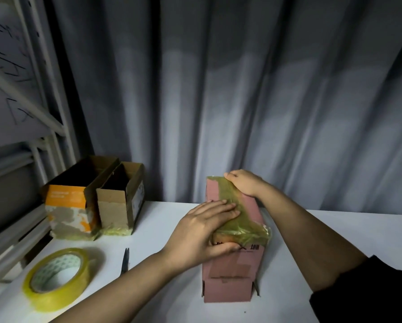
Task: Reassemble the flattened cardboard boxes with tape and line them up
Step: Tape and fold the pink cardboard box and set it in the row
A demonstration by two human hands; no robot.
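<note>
While both hands press tape (236,206) on the pink box (230,287), I watch.
Left hand (202,231) flat; right hand (244,183) pinches the tape's far end.

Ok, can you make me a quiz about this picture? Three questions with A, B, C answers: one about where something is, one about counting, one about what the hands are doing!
1. Where is the tape roll?
A. On the pink box
B. On the table, left of the pink box
C. Inside the orange box

2. How many open boxes stand at the back left?
A. Two
B. Four
C. None

3. What is the left hand doing?
A. Holding scissors
B. Hanging idle
C. Pressing tape onto the pink box

Answers:
1 B: the roll lies flat on the white table.
2 A: the orange box and the brown box stand together.
3 C: its fingers lie flat on the yellowish tape strip.
</note>
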